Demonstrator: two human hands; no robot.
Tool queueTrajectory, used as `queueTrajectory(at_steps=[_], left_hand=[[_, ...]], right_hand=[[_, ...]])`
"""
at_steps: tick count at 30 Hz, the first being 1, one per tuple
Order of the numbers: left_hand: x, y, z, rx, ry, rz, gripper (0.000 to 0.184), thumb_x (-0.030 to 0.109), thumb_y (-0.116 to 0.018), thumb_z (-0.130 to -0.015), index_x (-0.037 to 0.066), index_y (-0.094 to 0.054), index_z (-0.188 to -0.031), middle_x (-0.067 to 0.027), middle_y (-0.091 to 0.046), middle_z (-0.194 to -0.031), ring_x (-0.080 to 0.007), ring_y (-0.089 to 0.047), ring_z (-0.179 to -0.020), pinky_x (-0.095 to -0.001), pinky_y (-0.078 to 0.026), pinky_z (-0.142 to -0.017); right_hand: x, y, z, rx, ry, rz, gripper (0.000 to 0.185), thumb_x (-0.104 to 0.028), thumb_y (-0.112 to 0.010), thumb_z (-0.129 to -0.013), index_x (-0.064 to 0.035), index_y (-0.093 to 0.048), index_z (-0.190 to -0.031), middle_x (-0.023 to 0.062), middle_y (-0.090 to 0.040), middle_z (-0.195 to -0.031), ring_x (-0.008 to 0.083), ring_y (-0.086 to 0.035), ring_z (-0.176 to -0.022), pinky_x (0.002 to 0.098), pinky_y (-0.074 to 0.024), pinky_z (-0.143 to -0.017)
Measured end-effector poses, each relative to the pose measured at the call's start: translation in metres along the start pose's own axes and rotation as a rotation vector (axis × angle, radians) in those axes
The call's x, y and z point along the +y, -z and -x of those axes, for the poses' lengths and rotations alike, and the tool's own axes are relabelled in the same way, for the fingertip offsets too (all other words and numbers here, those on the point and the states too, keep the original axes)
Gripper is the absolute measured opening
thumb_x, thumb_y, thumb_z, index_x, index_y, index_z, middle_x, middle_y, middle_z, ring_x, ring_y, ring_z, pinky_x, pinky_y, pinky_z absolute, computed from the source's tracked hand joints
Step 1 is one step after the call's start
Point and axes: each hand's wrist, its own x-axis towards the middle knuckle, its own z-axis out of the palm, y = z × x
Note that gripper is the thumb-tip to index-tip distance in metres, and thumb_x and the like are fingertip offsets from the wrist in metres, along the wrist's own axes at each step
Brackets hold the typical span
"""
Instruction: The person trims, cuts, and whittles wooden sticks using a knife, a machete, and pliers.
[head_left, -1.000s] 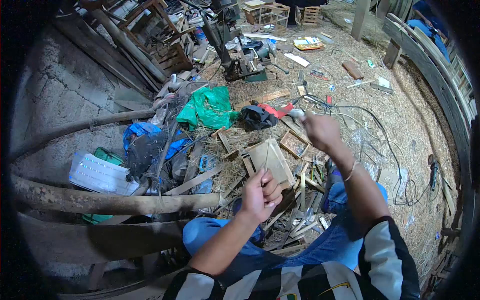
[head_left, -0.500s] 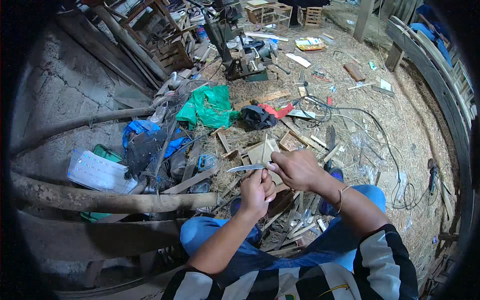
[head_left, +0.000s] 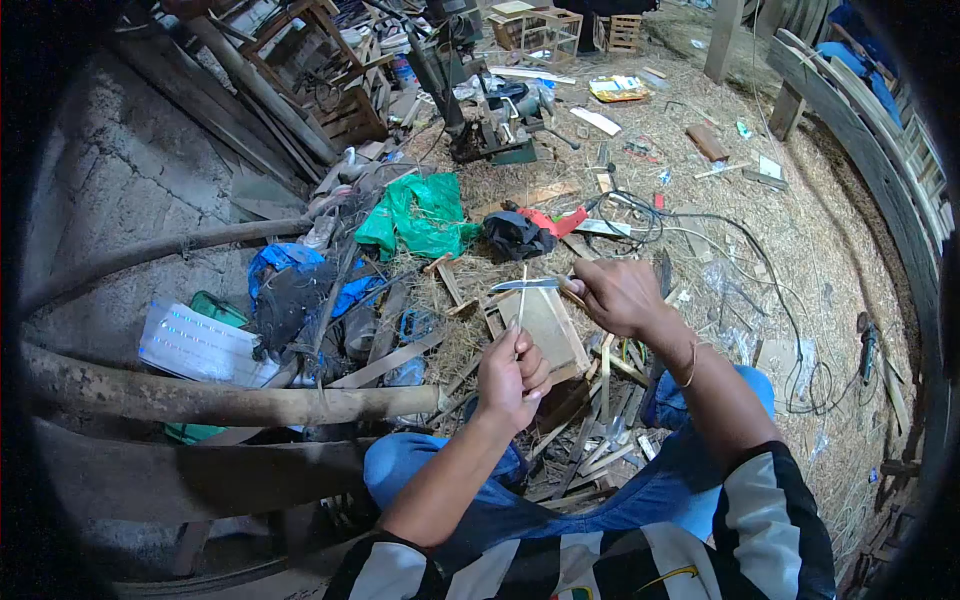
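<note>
My left hand (head_left: 513,378) is closed round the lower end of a thin wooden stick (head_left: 522,305), which points up and away from me. In my right hand (head_left: 617,296) is a knife, gripped by its handle. Its blade (head_left: 540,284) points left and crosses the stick near the upper end. The fingers hide most of the handle. Below and beyond the hands lies a pale wooden box (head_left: 545,330) among wood scraps on the floor, between my knees.
A bamboo pole (head_left: 230,395) runs along my left. Ahead lie a green plastic bag (head_left: 415,215), a dark cloth (head_left: 517,236) and a machine on a stand (head_left: 495,135). Black cable (head_left: 790,310) loops over the shavings at right, near a tool (head_left: 866,350). A person (head_left: 865,60) sits far right.
The knife has moved away from my left hand, up along the stick toward its far end. My right hand has gone forward with it. My left hand stays nearly in place.
</note>
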Motion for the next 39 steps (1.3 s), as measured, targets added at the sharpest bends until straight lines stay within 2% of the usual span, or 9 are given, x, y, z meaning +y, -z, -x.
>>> queueTrajectory(at_steps=[7,9,11,13,15,19,25,32,39], left_hand=[[0.004,0.005,-0.007,0.047,0.057,0.070,0.036,0.040,-0.039,-0.107,0.018,-0.043,-0.080,0.0062,-0.022,-0.053,-0.0086,-0.020,-0.041,-0.0269,-0.021,-0.037],[0.003,0.008,-0.002,0.019,0.021,0.027,0.035,0.039,-0.039,-0.108,0.018,-0.043,-0.079,0.0058,-0.022,-0.052,-0.0092,-0.020,-0.041,-0.0270,-0.022,-0.037],[0.003,0.012,0.007,-0.004,0.021,0.022,0.035,0.039,-0.039,-0.108,0.018,-0.044,-0.080,0.0061,-0.023,-0.053,-0.0088,-0.022,-0.042,-0.0266,-0.023,-0.038],[0.006,0.009,0.005,-0.043,0.006,0.040,0.035,0.039,-0.039,-0.108,0.017,-0.045,-0.080,0.0063,-0.025,-0.053,-0.0084,-0.023,-0.042,-0.0262,-0.024,-0.038],[0.004,0.007,0.002,0.131,-0.124,-0.169,0.034,0.038,-0.040,-0.108,0.015,-0.049,-0.085,0.0065,-0.030,-0.056,-0.0068,-0.028,-0.044,-0.0249,-0.025,-0.040],[-0.004,0.004,-0.007,0.154,-0.182,-0.223,0.029,0.034,-0.042,-0.109,0.011,-0.052,-0.095,0.0050,-0.037,-0.062,-0.0056,-0.033,-0.048,-0.0230,-0.029,-0.040],[-0.010,-0.005,-0.003,0.135,-0.301,-0.456,0.030,0.034,-0.040,-0.110,0.010,-0.052,-0.096,0.0056,-0.037,-0.064,-0.0034,-0.033,-0.046,-0.0218,-0.028,-0.037],[-0.019,-0.004,-0.006,0.147,-0.399,-0.469,0.031,0.032,-0.040,-0.110,0.008,-0.051,-0.092,0.0075,-0.037,-0.061,-0.0025,-0.031,-0.045,-0.0221,-0.027,-0.038],[-0.015,-0.008,0.002,0.115,-0.328,-0.431,0.033,0.035,-0.041,-0.109,0.012,-0.047,-0.087,0.0068,-0.031,-0.058,-0.0040,-0.027,-0.041,-0.0237,-0.024,-0.034]], right_hand=[[0.010,-0.013,-0.005,0.007,0.002,-0.023,0.035,-0.043,-0.050,-0.098,-0.0102,-0.057,-0.090,0.0143,-0.067,-0.073,0.0392,-0.064,-0.065,0.0526,-0.0460,-0.055],[0.038,-0.033,-0.007,0.124,-0.215,-0.006,0.033,-0.041,-0.049,-0.099,-0.0103,-0.058,-0.090,0.0152,-0.068,-0.074,0.0399,-0.064,-0.066,0.0538,-0.0467,-0.057],[0.071,-0.004,-0.014,0.071,-0.463,0.100,0.028,-0.037,-0.049,-0.099,-0.0119,-0.062,-0.097,0.0157,-0.069,-0.077,0.0401,-0.066,-0.068,0.0533,-0.0486,-0.059],[0.059,0.014,-0.016,0.130,-0.417,0.126,0.026,-0.035,-0.049,-0.099,-0.0129,-0.062,-0.102,0.0166,-0.069,-0.077,0.0405,-0.066,-0.068,0.0531,-0.0490,-0.058],[0.017,0.009,-0.003,0.084,-0.368,0.014,0.026,-0.036,-0.050,-0.099,-0.0120,-0.060,-0.103,0.0173,-0.068,-0.076,0.0406,-0.065,-0.068,0.0542,-0.0480,-0.057],[-0.039,-0.005,0.013,0.059,0.017,-0.194,0.026,-0.036,-0.054,-0.098,-0.0100,-0.055,-0.096,0.0161,-0.067,-0.076,0.0400,-0.064,-0.066,0.0530,-0.0471,-0.054],[-0.046,-0.011,0.016,-0.069,0.101,-0.231,0.027,-0.037,-0.052,-0.099,-0.0102,-0.052,-0.095,0.0155,-0.066,-0.072,0.0402,-0.064,-0.065,0.0525,-0.0467,-0.053],[-0.040,-0.007,0.012,-0.104,0.085,-0.192,0.028,-0.036,-0.052,-0.099,-0.0098,-0.052,-0.091,0.0143,-0.062,-0.069,0.0392,-0.063,-0.066,0.0517,-0.0440,-0.054],[-0.016,-0.007,0.006,0.037,0.089,-0.153,0.032,-0.042,-0.048,-0.100,-0.0111,-0.054,-0.093,0.0142,-0.066,-0.072,0.0393,-0.064,-0.064,0.0527,-0.0458,-0.054]])
